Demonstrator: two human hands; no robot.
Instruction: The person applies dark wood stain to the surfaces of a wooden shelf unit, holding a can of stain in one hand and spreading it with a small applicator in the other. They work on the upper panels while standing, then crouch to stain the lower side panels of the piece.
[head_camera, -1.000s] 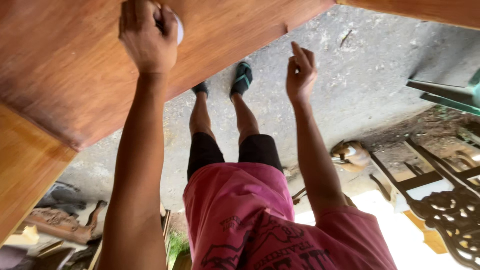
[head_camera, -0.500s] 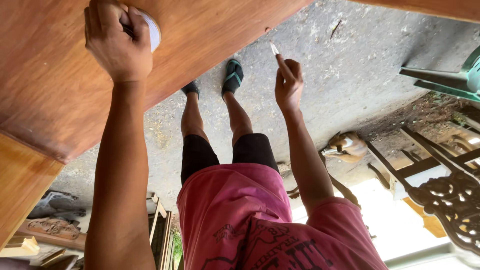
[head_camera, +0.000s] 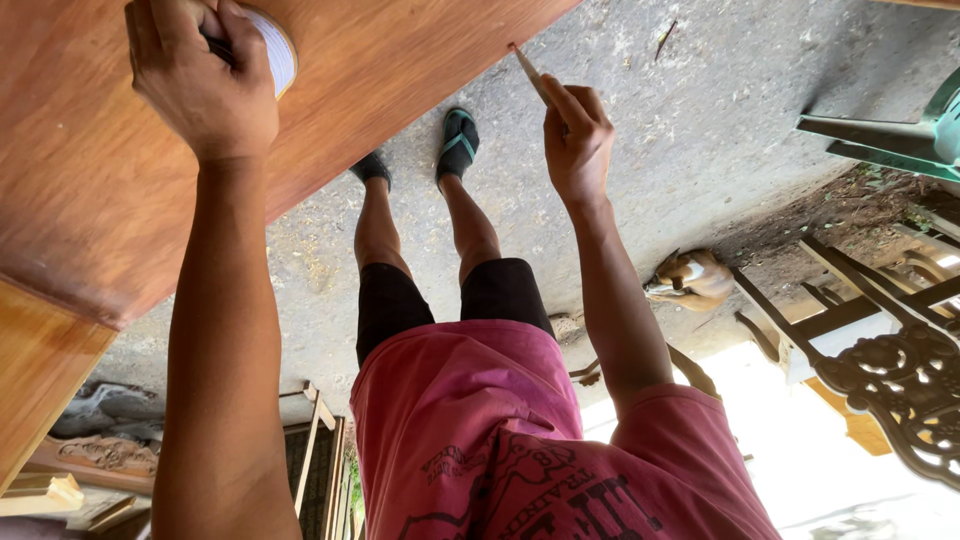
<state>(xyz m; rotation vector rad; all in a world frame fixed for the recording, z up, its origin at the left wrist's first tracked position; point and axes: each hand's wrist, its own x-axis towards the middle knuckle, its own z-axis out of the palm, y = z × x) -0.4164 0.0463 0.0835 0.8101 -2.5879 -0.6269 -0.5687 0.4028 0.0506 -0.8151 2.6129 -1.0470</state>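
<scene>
Closest to us, at the bottom of the frame, is the pink shirt (head_camera: 470, 430), and both bare arms reach up from it. On the left, our left hand (head_camera: 200, 95) is closed around a small round white container (head_camera: 275, 50), pressing it against the reddish wooden panel (head_camera: 400, 80) that fills the upper left. It sat a touch further left a moment ago, so it has barely moved.

The change is on the right. A second ago our right hand (head_camera: 578, 140) hung off the board with fingers loose. Now it pinches a thin pale stick (head_camera: 528, 70), and the tip has come up to touch the panel's lower edge, top centre. So contact with the wood is made right at the rim.

Further out, our feet in dark sandals (head_camera: 458, 145) stand on the grey concrete ground (head_camera: 700, 120), just below that edge. A green chair (head_camera: 900, 135) sits far upper right and a dark carved frame (head_camera: 890, 380) lower right, both well apart from the hands. Between them is a small brown-and-white shape we can't make out. Nothing blocks the stick.
</scene>
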